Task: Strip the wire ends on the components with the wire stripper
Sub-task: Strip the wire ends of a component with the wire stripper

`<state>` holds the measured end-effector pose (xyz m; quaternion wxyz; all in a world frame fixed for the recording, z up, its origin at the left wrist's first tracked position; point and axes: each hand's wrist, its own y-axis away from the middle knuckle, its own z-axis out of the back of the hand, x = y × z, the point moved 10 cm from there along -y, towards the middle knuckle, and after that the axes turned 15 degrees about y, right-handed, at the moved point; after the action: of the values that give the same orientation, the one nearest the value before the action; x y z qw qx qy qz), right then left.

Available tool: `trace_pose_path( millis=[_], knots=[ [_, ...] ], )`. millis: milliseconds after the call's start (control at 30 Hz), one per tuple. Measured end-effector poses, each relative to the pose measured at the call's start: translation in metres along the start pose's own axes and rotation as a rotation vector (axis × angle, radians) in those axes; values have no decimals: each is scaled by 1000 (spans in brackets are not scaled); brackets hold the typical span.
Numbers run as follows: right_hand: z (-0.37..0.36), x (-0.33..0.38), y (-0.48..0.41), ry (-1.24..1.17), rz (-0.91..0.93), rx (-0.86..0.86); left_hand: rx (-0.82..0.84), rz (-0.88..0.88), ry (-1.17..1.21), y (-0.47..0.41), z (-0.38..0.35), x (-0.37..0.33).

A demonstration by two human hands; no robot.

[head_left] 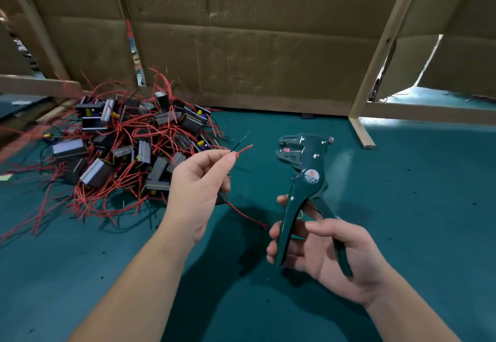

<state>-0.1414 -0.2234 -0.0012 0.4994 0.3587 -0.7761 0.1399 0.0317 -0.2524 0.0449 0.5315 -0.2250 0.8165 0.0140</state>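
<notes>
Your left hand (197, 191) pinches two thin wire ends (243, 150), red and black. Your right hand (330, 250) grips one dark-green wire stripper (308, 180).

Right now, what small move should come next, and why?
Probably bring the red wire end into the jaws of the wire stripper. The left hand pinches the wire with its tip pointing at the jaws but apart from them, and the right hand grips the handles.
</notes>
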Motion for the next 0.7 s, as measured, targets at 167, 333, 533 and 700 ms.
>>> trace_pose_path(
  millis=[167, 333, 533, 700],
  knots=[
    [-16, -10, -3, 60, -20, 84, -27, -29, 6, 0, 7, -8],
    [-22, -9, -1, 77, 7, 127, 21, -57, 26, 4, -2, -14],
    [-25, -14, 2, 111, -8, 156, 63, -98, -19, 7, -8, -19],
    [-22, -17, 4, 165, -27, 139, 60, -98, -38, 8, -10, -19]
  ],
)
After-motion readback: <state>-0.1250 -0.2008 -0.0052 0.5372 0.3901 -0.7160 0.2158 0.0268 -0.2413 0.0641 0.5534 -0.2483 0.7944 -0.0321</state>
